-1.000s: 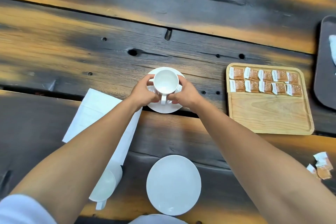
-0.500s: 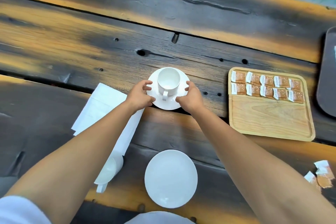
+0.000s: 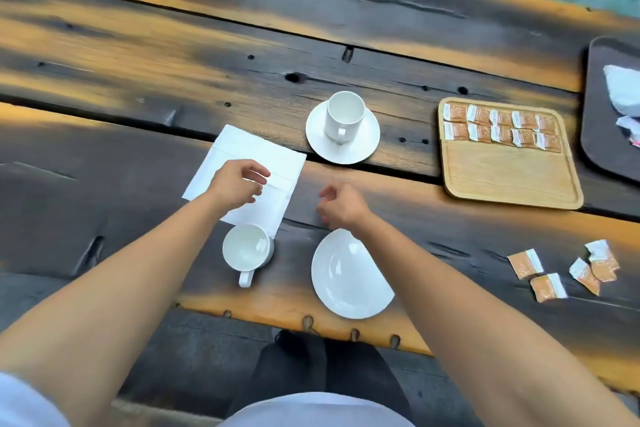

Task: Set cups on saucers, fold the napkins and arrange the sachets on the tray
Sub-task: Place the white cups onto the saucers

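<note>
A white cup (image 3: 344, 116) stands upright on a white saucer (image 3: 363, 146) at the table's middle. A second white cup (image 3: 246, 250) stands on the bare table near me, touching the corner of a white napkin (image 3: 242, 152). An empty saucer (image 3: 346, 277) lies to its right, partly under my right forearm. My left hand (image 3: 237, 184) hovers over the napkin, fingers apart, holding nothing. My right hand (image 3: 343, 206) is above the table between the two saucers, fingers loosely curled and empty. A wooden tray (image 3: 512, 177) holds two rows of orange sachets (image 3: 502, 126).
Several loose orange sachets (image 3: 561, 270) lie on the table at the right. A dark tray (image 3: 599, 121) with crumpled white wrappers sits at the far right edge. The table's near edge runs just below the empty saucer; my legs show beneath it.
Both hands have let go of the cup and saucer at the middle and pulled back toward me. The left hand is now over the napkin, the right near the empty saucer.
</note>
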